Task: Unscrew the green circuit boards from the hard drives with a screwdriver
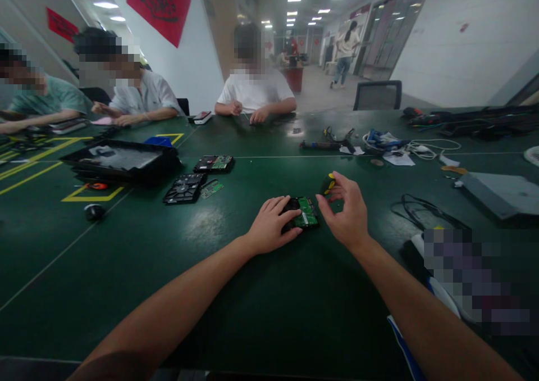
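Observation:
A hard drive with its green circuit board facing up lies on the dark green table. My left hand rests on the drive's left side, fingers curled over it and holding it down. My right hand hovers at the drive's right edge, closed around a screwdriver with a black and yellow handle; the tip is hidden by the fingers.
Two more hard drives and a black tray lie to the left. Cables and tools are scattered at the back right, with a black cable and a grey case nearby. Three people sit along the far side.

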Action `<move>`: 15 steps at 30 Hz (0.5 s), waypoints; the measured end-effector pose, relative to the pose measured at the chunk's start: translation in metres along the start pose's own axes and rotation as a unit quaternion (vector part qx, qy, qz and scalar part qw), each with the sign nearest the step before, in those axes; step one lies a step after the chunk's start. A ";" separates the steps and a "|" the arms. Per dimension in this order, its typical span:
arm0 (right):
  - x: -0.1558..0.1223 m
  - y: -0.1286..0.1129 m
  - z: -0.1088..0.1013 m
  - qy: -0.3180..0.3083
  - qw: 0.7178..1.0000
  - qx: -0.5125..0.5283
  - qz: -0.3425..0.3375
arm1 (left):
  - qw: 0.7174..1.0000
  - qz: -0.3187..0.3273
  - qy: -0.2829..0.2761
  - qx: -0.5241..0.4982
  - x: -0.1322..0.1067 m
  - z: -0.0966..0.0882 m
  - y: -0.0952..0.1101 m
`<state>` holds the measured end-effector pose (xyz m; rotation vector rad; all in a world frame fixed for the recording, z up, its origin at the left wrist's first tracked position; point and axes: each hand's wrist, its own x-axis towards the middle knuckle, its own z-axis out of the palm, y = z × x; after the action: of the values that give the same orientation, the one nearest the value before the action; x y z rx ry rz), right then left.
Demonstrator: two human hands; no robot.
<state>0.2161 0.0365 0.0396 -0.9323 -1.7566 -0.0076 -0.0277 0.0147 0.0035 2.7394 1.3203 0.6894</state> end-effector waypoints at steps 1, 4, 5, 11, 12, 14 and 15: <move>0.000 -0.001 0.000 -0.002 1.000 -0.001 -0.003 | 1.000 0.000 0.000 0.000 0.000 0.000 0.000; 0.000 -0.002 0.000 -0.009 1.000 0.006 -0.002 | 1.000 0.001 0.000 0.001 0.001 -0.001 0.001; -0.001 -0.001 0.001 -0.008 1.000 0.009 0.002 | 1.000 0.001 0.000 0.002 0.001 -0.001 0.001; -0.003 0.003 0.003 0.000 1.000 0.015 0.009 | 1.000 0.002 -0.006 0.001 0.000 -0.002 0.001; -0.002 0.003 0.002 -0.002 1.000 0.013 0.006 | 1.000 0.002 -0.004 0.001 0.000 -0.002 0.001; -0.001 0.002 0.001 -0.006 1.000 0.008 -0.002 | 1.000 0.003 -0.002 0.001 0.000 -0.001 0.000; 0.000 0.002 0.000 -0.008 1.000 0.006 -0.006 | 1.000 0.003 -0.002 0.000 0.000 -0.001 0.000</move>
<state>0.2171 0.0377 0.0390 -0.9146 -1.7756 0.0021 -0.0283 0.0145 0.0040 2.7455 1.3118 0.6850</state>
